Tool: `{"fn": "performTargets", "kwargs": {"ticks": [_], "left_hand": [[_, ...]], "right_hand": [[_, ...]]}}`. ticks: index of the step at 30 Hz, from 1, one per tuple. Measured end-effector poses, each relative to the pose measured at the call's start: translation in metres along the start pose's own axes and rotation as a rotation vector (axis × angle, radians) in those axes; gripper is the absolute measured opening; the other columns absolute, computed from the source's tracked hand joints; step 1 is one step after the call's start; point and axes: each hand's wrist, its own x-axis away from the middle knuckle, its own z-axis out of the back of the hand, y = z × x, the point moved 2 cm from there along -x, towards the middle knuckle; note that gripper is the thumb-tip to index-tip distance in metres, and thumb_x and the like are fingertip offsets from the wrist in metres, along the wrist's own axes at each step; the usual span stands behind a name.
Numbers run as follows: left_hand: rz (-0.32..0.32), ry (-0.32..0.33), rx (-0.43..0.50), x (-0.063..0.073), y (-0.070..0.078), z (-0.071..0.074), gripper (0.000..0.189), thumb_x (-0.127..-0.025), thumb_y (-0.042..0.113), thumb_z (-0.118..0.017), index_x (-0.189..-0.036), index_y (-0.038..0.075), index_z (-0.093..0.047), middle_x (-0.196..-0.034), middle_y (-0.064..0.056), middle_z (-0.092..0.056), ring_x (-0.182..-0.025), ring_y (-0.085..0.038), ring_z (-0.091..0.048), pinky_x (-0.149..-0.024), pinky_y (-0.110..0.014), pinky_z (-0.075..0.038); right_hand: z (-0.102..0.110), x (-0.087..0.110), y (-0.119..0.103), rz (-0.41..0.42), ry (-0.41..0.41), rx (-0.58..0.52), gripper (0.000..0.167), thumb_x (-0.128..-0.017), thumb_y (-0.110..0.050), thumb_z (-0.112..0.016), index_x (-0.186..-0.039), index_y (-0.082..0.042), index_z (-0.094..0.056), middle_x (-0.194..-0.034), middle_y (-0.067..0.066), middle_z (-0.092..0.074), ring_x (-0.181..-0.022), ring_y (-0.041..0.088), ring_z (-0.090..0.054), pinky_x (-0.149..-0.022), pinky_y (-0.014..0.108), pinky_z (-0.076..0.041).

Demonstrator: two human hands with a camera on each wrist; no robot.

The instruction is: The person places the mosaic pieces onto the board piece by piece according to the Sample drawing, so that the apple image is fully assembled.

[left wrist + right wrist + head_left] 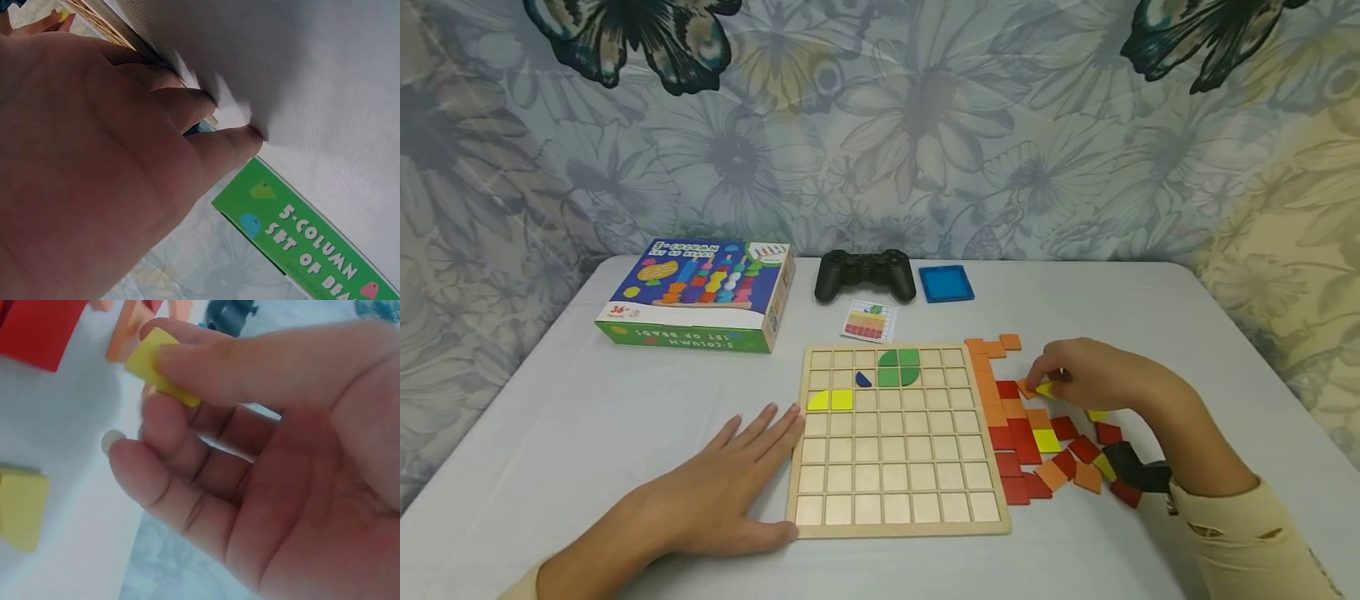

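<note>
Head view: a gridded board [902,530] lies on the white table [587,433]. The left hand [730,483] rests with fingers extended, grasping nothing, fingertips at the board's left edge and thumb at the near left corner. The right hand [1093,375] pinches a yellow tile [1047,389] beyond the board's right edge, among loose red tiles [1025,442] and orange tiles [1051,475]. Green tiles [908,377] fill cells near the far edge.

Left wrist view: a box's green side [300,231] shows beyond the fingers.

Right wrist view: thumb and fingertip grip the tile; a second yellow piece [25,509] lies apart on the table.
</note>
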Motion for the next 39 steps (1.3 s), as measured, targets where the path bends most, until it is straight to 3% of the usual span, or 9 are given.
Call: {"fn": "performTargets", "kwargs": {"ticks": [3, 7, 10, 16, 24, 31, 39], "left_hand": [[0.001, 0.003, -0.001, 0.0, 0.0, 0.0, 0.106, -0.084, 0.075, -0.056, -0.162, 0.014, -0.017, -0.168, 0.003, -0.005, -0.152, -0.026, -0.005, -0.115, -0.062, -0.014], [0.0, 0.007, -0.004, 0.001, -0.001, 0.0, 0.106, -0.084, 0.075, -0.056, -0.162, 0.014, -0.017, -0.168, 0.003, -0.005, -0.152, -0.026, -0.005, -0.115, -0.062, -0.014], [-0.001, 0.01, -0.006, 0.001, -0.002, 0.0, 0.106, -0.085, 0.075, -0.056, -0.162, 0.014, -0.017, -0.168, 0.003, -0.005, -0.152, -0.026, -0.005, -0.115, -0.062, -0.014], [-0.008, 0.014, 0.0, 0.002, -0.002, 0.0, 0.105, -0.085, 0.074, -0.056, -0.162, 0.014, -0.016, -0.168, 0.003, -0.006, -0.152, -0.026, -0.005, -0.115, -0.062, -0.014], [-0.006, 0.011, 0.002, 0.001, -0.002, 0.0, 0.106, -0.085, 0.074, -0.056, -0.162, 0.013, -0.016, -0.168, 0.002, -0.006, -0.152, -0.026, -0.005, -0.115, -0.062, -0.014], [-0.012, 0.012, 0.006, 0.001, -0.001, -0.001, 0.106, -0.085, 0.075, -0.056, -0.162, 0.014, -0.016, -0.168, 0.002, -0.006, -0.152, -0.025, -0.005, -0.116, -0.062, -0.013], [-0.008, 0.009, 0.001, 0.0, -0.001, -0.001, 0.107, -0.084, 0.076, -0.056, -0.162, 0.014, -0.017, -0.168, 0.002, -0.006, -0.152, -0.025, -0.005, -0.116, -0.062, -0.013]], "right_hand": [[0.001, -0.001, -0.004, 0.06, 0.026, 0.002, 0.026, -0.087, 0.005, -0.066, -0.098, -0.015, -0.077, -0.103, 0.001, -0.066, -0.097, 0.026, -0.058, -0.083, 0.045, -0.056], [0.003, -0.003, -0.014, 0.125, 0.047, -0.03, 0.021, -0.088, 0.004, -0.067, -0.093, -0.016, -0.072, -0.094, -0.003, -0.064, -0.087, 0.02, -0.057, -0.074, 0.037, -0.055], [0.004, -0.007, -0.022, 0.141, 0.041, -0.051, 0.017, -0.087, 0.0, -0.072, -0.093, -0.015, -0.069, -0.084, -0.005, -0.061, -0.077, 0.016, -0.054, -0.065, 0.03, -0.052], [0.005, -0.019, -0.038, 0.153, 0.038, -0.031, 0.017, -0.087, 0.0, -0.073, -0.093, -0.016, -0.07, -0.08, -0.005, -0.059, -0.076, 0.016, -0.054, -0.067, 0.031, -0.05], [-0.001, -0.046, -0.076, 0.219, 0.047, -0.026, 0.013, -0.091, -0.002, -0.07, -0.095, -0.013, -0.073, -0.081, -0.005, -0.062, -0.079, 0.017, -0.056, -0.068, 0.03, -0.051], [-0.012, -0.067, -0.112, 0.328, 0.022, 0.008, 0.011, -0.091, -0.001, -0.069, -0.09, -0.013, -0.071, -0.072, -0.006, -0.057, -0.069, 0.013, -0.051, -0.066, 0.029, -0.046], [-0.021, -0.082, -0.141, 0.372, 0.038, 0.007, 0.012, -0.089, -0.002, -0.071, -0.088, -0.013, -0.068, -0.07, -0.006, -0.056, -0.065, 0.012, -0.049, -0.063, 0.028, -0.044]]}}
